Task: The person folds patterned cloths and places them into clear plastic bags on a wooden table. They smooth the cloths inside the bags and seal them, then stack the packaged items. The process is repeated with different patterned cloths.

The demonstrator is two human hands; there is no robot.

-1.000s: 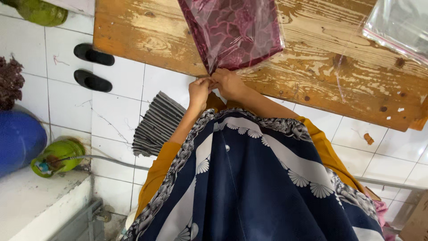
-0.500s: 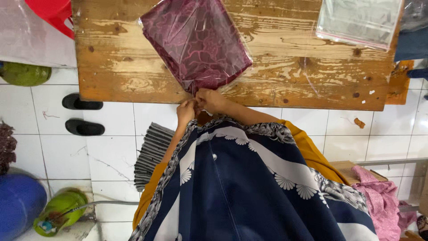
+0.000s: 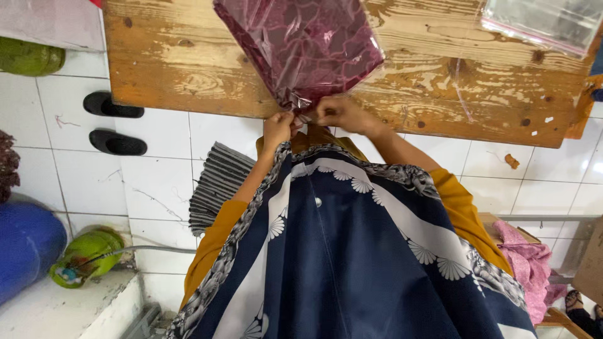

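From the head view, the left hand (image 3: 277,129) and right hand (image 3: 338,113) meet at the near corner of a clear bag of maroon patterned cloth (image 3: 301,47), fingers pinching its gathered plastic. The bag lies on the worn wooden desk (image 3: 188,69), overhanging its near edge.

You have a maroon patterned cloth sealed in a clear, glossy plastic bag (image 3: 301,47), lying flat and turned cornerwise on the worn wooden bench (image 3: 176,69). Its near corner juts just past the bench's near edge, the plastic there gathered into a crinkled point. The far end runs out of view.
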